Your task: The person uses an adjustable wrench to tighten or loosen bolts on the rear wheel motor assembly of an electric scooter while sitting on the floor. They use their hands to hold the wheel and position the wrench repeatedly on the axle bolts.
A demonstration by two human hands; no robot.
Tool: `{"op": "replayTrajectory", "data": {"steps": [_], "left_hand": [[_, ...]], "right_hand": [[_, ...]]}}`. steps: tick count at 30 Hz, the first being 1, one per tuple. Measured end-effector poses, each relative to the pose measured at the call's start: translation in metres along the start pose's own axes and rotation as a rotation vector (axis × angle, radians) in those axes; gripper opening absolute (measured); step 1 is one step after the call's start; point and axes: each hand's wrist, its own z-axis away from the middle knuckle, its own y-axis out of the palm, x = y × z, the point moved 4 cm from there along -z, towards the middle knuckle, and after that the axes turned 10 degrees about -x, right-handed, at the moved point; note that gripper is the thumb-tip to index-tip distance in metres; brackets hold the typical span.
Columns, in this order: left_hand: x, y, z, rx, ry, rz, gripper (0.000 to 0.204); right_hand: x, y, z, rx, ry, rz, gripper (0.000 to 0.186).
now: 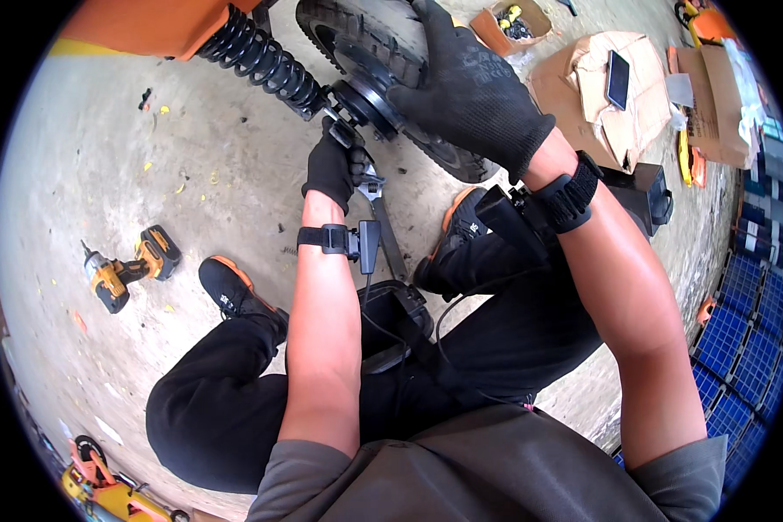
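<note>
A wheel point(357, 54) with a knobby black tyre and a dark hub point(367, 103) stands ahead of me, beside a black coil-spring shock absorber point(265, 63) under an orange body panel point(139, 24). My right hand point(470, 91), in a black glove, grips the tyre, its thumb towards the hub. My left hand point(331, 165), gloved too, is closed at the axle end below the spring. A small dark metal part shows at its fingertips, but its kind is unclear. Just right of that hand is an adjustable wrench point(384, 222), its handle pointing back towards me.
A yellow-and-black cordless power tool point(130, 268) lies on the concrete floor at left. A phone point(618, 78) rests on a cardboard box point(574, 96) at right, with an open carton of small parts point(511, 28) beyond. Blue crates point(731, 348) line the right edge. Between my legs sits a black case point(391, 322).
</note>
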Motion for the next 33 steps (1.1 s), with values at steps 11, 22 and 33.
{"op": "replayTrajectory", "data": {"steps": [11,22,33], "left_hand": [[0.012,-0.005,-0.018,-0.039,0.377,-0.188,0.04],[0.009,-0.004,-0.013,0.019,0.052,-0.033,0.05],[0.0,-0.004,-0.014,-0.302,1.214,-0.714,0.036]], "right_hand": [[0.0,0.003,0.0,-0.084,-0.081,-0.015,0.069],[0.001,-0.002,-0.002,-0.061,-0.078,-0.06,0.069],[0.009,-0.001,-0.005,-0.027,-0.065,-0.089,0.067]]}}
